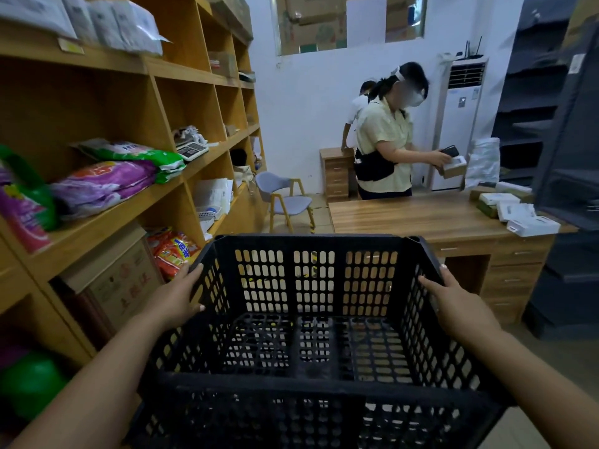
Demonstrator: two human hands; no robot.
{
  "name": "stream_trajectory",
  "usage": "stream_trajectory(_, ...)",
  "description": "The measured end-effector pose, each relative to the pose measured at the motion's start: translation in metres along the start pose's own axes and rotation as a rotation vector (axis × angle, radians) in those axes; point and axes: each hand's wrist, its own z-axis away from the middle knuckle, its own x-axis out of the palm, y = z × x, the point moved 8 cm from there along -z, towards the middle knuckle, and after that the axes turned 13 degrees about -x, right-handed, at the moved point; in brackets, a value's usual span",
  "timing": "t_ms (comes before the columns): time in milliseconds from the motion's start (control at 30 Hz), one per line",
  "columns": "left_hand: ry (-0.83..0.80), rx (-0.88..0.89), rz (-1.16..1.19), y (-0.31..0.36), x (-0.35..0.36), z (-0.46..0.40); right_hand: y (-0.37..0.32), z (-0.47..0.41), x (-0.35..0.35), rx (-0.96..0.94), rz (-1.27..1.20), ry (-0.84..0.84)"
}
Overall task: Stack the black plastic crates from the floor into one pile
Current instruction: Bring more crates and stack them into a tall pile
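A black perforated plastic crate (314,286) fills the lower middle of the head view, held up in front of me with its open top facing me. My left hand (176,296) grips its left rim, thumb inside and fingers over the edge. My right hand (453,303) grips the right rim the same way. The crate is empty. Below its near wall the lattice of another black crate (291,422) shows, partly hidden.
Wooden shelves (155,196) with detergent bags and boxes run along the left. A wooden desk (421,218) with white boxes stands ahead on the right, where a person (385,147) holds a box. A grey chair (285,199) stands behind; dark shelving (567,157) rises at the right.
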Motion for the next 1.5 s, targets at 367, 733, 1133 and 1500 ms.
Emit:
stream_trajectory(367, 0.035, 0.015, 0.059, -0.018, 0.002, -0.023, -0.015, -0.023, -0.017, -0.033, -0.036, 0.045)
stream_trajectory(733, 0.029, 0.064, 0.145, -0.102, -0.023, -0.108, -0.110, -0.071, -0.019, -0.046, -0.029, 0.058)
stream_trajectory(1133, -0.030, 0.014, 0.030, -0.122, 0.004, -0.120, -0.147, -0.078, -0.015, -0.001, 0.010, 0.042)
stream_trajectory(1500, -0.004, 0.050, 0.064, -0.131, -0.002, -0.124, -0.158, -0.081, -0.016, -0.020, -0.006, 0.034)
